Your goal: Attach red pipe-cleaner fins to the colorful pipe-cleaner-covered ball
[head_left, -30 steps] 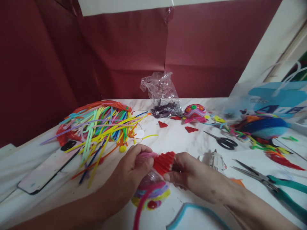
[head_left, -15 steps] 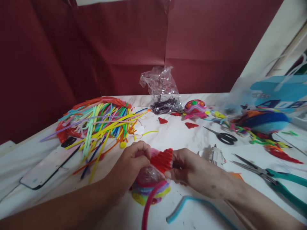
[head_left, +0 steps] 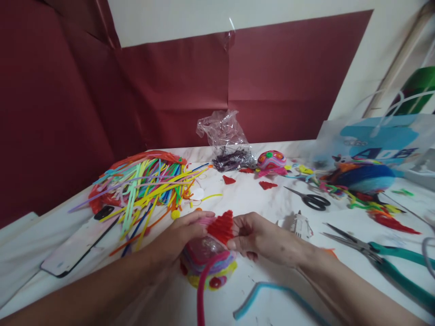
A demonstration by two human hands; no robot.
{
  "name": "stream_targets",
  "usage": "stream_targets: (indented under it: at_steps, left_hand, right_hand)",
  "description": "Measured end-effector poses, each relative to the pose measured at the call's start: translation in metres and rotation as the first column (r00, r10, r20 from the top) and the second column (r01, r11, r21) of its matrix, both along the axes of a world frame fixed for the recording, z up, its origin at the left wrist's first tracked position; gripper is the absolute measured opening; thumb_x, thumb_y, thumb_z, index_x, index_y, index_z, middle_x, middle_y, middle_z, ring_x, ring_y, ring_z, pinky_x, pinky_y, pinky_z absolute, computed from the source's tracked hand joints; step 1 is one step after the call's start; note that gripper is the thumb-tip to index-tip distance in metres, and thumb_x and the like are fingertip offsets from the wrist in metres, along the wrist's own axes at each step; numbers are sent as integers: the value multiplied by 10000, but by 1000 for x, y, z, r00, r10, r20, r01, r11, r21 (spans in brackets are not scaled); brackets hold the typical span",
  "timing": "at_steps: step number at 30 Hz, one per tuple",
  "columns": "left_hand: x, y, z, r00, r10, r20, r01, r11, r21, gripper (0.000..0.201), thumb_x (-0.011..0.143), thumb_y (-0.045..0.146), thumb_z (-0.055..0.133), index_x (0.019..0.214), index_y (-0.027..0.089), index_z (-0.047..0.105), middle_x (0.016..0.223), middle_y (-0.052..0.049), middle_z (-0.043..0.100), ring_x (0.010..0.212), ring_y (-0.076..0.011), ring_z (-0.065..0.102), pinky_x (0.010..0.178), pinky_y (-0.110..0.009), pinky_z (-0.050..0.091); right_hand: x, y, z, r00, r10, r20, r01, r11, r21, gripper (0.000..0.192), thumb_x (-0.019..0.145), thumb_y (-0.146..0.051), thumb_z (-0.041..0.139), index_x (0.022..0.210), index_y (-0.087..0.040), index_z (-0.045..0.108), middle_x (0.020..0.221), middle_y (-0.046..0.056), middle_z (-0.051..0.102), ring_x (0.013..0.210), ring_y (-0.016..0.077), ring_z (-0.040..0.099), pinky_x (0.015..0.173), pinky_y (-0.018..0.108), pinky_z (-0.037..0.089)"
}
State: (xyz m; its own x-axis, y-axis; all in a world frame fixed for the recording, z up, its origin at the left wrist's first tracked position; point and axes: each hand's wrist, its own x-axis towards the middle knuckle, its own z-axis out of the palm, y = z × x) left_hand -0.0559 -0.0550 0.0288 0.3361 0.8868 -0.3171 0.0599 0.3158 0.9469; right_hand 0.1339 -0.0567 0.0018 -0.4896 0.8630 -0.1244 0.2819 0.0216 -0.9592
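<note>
Right at the middle of the white table, the left hand is curled over the top of a round pipe-cleaner ornament, its fingers closed on the pale pink fuzzy rim and its thumb pressed against the near side. Touching it from the other side, the right hand pinches the edge of a red ribbed triangle between thumb and forefinger, with the other fingers loosely bent; the triangle stands on the ornament between the two hands. Below the left hand's knuckles the ornament shows bands of purple, blue and yellow, with a small red disc at its base, and a pink pipe cleaner runs from it toward the wearer. Just below the right wrist lies a blue pipe cleaner, bent in a shallow arch. Beyond the left hand sits a heap of coloured pipe cleaners, and to its outer side a phone lies flat. Just past the right hand's knuckles rests a small white glue gun; farther out lie black scissors and, well to the right, green-handled pliers. Two more red triangles lie beyond both hands, near a finished pink ornament and a crumpled clear bag.
</note>
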Motion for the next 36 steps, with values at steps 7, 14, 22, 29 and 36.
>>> stream_targets:
  at_steps: [7, 14, 22, 29, 36]
  left_hand:
    - [-7, 0, -16, 998, -17, 60, 14, 999, 51, 399, 728, 237, 603, 1122, 179, 575, 967, -38, 693, 810, -173, 632, 730, -269, 452]
    - [-11, 1, -22, 998, -60, -34, 67, 969, 240, 412, 705, 283, 619, 1098, 160, 597, 1079, -66, 660, 955, -223, 582, 796, -288, 423]
    - [-11, 0, -24, 995, -53, -82, 75, 953, 292, 363, 734, 298, 596, 1076, 179, 595, 1066, -57, 650, 990, -243, 564, 822, -310, 415]
    - [-6, -2, -23, 998, -38, -52, 49, 967, 248, 384, 727, 300, 590, 1085, 164, 572, 1015, -58, 652, 925, -232, 582, 775, -306, 427]
    - [-6, -3, -24, 998, -37, -41, 47, 959, 279, 358, 720, 286, 587, 1056, 163, 573, 921, -35, 649, 890, -219, 588, 753, -289, 428]
  right_hand:
    - [-5, -11, -7, 996, -87, 6, 86, 989, 118, 300, 754, -383, 630, 657, -179, 433, 545, -58, 436, 494, 81, 361, 454, 203, 267]
    - [-5, -21, -15, 988, -151, -8, 150, 973, 173, 245, 769, -396, 539, 701, -182, 440, 588, -41, 444, 528, 100, 377, 485, 224, 300]
    - [-10, -30, -19, 967, -253, 20, 235, 922, 309, 174, 791, -346, 479, 705, -197, 447, 657, 1, 507, 614, 150, 442, 559, 267, 345]
    - [-13, -30, -16, 961, -269, 55, 240, 921, 308, 173, 784, -329, 472, 678, -196, 441, 641, 1, 505, 601, 148, 434, 546, 262, 334]
    - [-12, -29, -23, 959, -285, -8, 278, 931, 237, 175, 755, -345, 473, 679, -190, 444, 601, -21, 445, 559, 123, 380, 504, 234, 302]
